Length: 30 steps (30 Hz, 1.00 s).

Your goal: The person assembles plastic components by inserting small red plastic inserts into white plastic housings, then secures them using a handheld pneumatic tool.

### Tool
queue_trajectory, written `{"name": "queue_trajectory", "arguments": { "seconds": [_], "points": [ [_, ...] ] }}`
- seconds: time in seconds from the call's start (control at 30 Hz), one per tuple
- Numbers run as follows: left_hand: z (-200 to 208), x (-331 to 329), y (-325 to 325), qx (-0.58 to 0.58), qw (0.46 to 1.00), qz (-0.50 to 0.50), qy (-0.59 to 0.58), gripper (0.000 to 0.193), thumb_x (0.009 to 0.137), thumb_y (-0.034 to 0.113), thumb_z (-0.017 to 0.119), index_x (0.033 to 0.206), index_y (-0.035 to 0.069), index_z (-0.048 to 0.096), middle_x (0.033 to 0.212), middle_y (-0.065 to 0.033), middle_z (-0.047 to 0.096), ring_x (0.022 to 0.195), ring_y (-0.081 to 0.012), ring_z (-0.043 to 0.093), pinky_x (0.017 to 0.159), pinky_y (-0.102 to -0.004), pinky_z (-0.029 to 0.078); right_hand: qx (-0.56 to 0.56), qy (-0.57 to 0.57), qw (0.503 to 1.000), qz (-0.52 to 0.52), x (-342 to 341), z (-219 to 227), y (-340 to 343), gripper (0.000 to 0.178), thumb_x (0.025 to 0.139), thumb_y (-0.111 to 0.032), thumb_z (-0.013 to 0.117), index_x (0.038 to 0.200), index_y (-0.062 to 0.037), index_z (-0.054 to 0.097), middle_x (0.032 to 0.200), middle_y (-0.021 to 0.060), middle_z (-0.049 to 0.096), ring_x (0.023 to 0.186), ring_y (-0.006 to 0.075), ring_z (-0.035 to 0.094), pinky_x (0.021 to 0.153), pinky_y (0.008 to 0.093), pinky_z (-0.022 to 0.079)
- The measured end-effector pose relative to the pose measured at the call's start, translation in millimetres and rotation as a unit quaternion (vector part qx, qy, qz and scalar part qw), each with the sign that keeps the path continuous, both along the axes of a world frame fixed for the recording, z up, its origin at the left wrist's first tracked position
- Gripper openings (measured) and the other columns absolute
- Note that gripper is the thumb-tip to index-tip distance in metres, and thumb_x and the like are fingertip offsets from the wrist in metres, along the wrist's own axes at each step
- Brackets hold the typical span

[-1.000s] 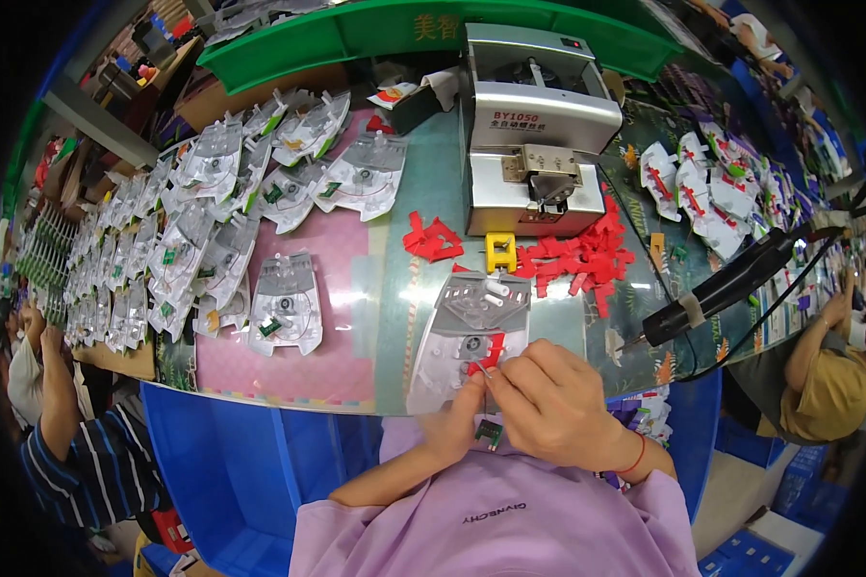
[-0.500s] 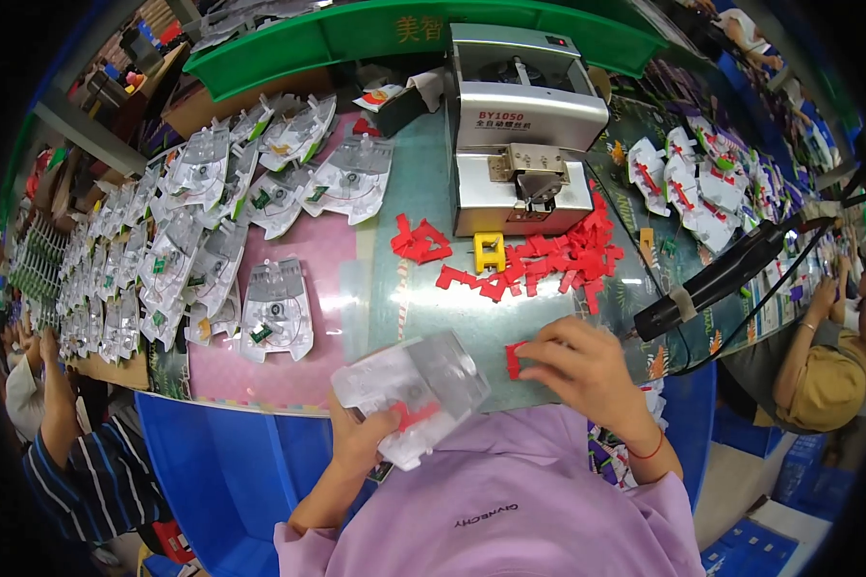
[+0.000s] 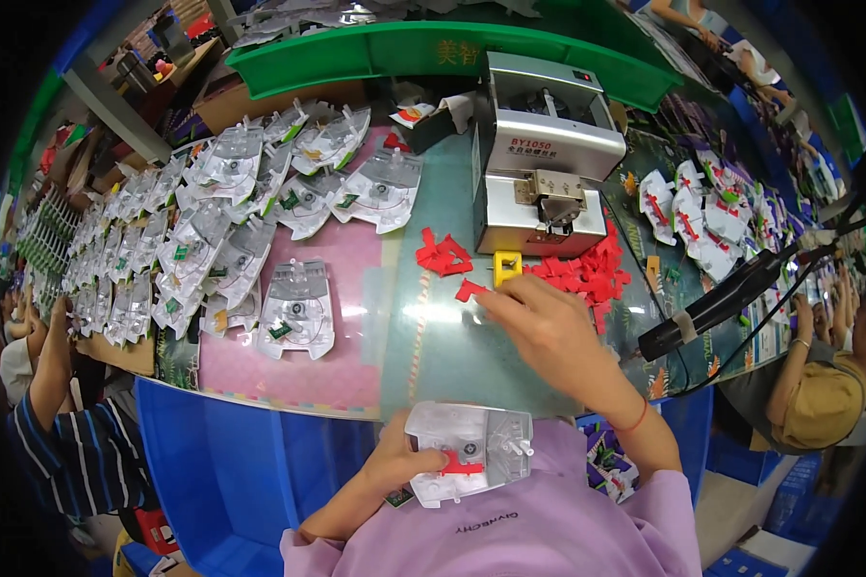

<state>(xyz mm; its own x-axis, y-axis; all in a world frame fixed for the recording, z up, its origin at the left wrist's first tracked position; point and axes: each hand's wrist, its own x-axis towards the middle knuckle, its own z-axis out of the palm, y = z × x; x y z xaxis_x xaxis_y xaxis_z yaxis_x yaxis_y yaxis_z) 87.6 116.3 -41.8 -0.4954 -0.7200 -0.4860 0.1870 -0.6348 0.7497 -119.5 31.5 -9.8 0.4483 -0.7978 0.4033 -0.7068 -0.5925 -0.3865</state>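
Observation:
My left hand [image 3: 400,456] grips a translucent grey plastic housing [image 3: 506,444] in front of my chest, its thumb pressed on a red plastic piece [image 3: 467,467] lying across the housing. Over the table my right hand [image 3: 548,332] is stretched forward, its fingertips pinched at the edge of another small red plastic piece [image 3: 469,289]. The hand's back partly hides its fingers. Just beyond it stands a yellow block [image 3: 507,267], with a pile of red pieces [image 3: 587,274] to the right. A smaller group of red pieces [image 3: 441,254] lies to the left.
A silver screw feeder [image 3: 548,159] stands behind the red pieces. Many housings [image 3: 202,240] crowd the left; one [image 3: 298,313] lies apart on the pink mat. A black electric screwdriver [image 3: 712,308] with a cable hangs at right, near white assemblies [image 3: 712,216]. Blue bins [image 3: 221,471] sit below the table edge.
My right hand has moved forward from near the housing to the red pieces by the yellow block. My left hand has turned the housing and brought it lower and rightward. The view has shifted slightly.

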Motion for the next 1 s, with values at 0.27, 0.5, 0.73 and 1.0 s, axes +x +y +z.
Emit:
{"name": "queue_trajectory", "arguments": {
  "seconds": [0.27, 0.5, 0.73, 1.0],
  "points": [
    [2.3, 0.3, -1.1, 0.038, 0.999, 0.0, 0.003, 0.048, 0.06, 0.0, 0.056, 0.108, -0.004, 0.048, 0.087, -0.006, 0.057, 0.071, -0.0102, 0.054, 0.058, -0.0224, 0.043, -0.026, 0.103, 0.994, -0.021, 13.7, -28.0, -36.7, 0.009, 0.069, -0.007, 0.058, 0.078, -0.0058, 0.055, 0.074, 0.0068, 0.049, 0.062, 0.0244, 0.055, 0.049, 0.0344, 0.042],
    [8.8, -0.6, -24.8, 0.038, 0.998, -0.032, 0.029, 0.048, 0.062, 0.005, 0.061, 0.107, -0.002, 0.048, 0.087, -0.0061, 0.057, 0.075, -0.0108, 0.055, 0.06, -0.0225, 0.045, -0.033, -0.079, 0.988, 0.129, -2.9, 31.1, -12.8, 0.013, 0.062, -0.009, 0.065, 0.074, -0.0052, 0.062, 0.078, 0.0066, 0.055, 0.066, 0.0203, 0.055, 0.055, 0.0289, 0.045],
    [32.7, -23.5, -41.7, 0.042, 0.992, -0.111, 0.029, 0.042, 0.059, 0.003, 0.056, 0.101, 0.001, 0.052, 0.084, -0.0032, 0.057, 0.074, -0.0097, 0.054, 0.063, -0.0245, 0.043, -0.038, -0.046, 0.961, 0.271, -7.2, 44.4, 15.5, 0.018, 0.058, -0.009, 0.062, 0.075, -0.0072, 0.06, 0.082, 0.0053, 0.055, 0.074, 0.0212, 0.055, 0.058, 0.03, 0.044],
    [41.3, -40.0, -45.7, 0.005, 0.986, -0.164, 0.018, 0.033, 0.059, 0.002, 0.056, 0.092, 0.003, 0.053, 0.077, 0.0002, 0.054, 0.069, -0.0057, 0.05, 0.057, -0.0223, 0.039, 0.038, 0.016, 0.95, 0.308, -13.6, 45.1, 17.6, 0.013, 0.06, -0.012, 0.059, 0.07, -0.0066, 0.053, 0.084, 0.0048, 0.052, 0.082, 0.0216, 0.052, 0.065, 0.0314, 0.042]
  ]
}}
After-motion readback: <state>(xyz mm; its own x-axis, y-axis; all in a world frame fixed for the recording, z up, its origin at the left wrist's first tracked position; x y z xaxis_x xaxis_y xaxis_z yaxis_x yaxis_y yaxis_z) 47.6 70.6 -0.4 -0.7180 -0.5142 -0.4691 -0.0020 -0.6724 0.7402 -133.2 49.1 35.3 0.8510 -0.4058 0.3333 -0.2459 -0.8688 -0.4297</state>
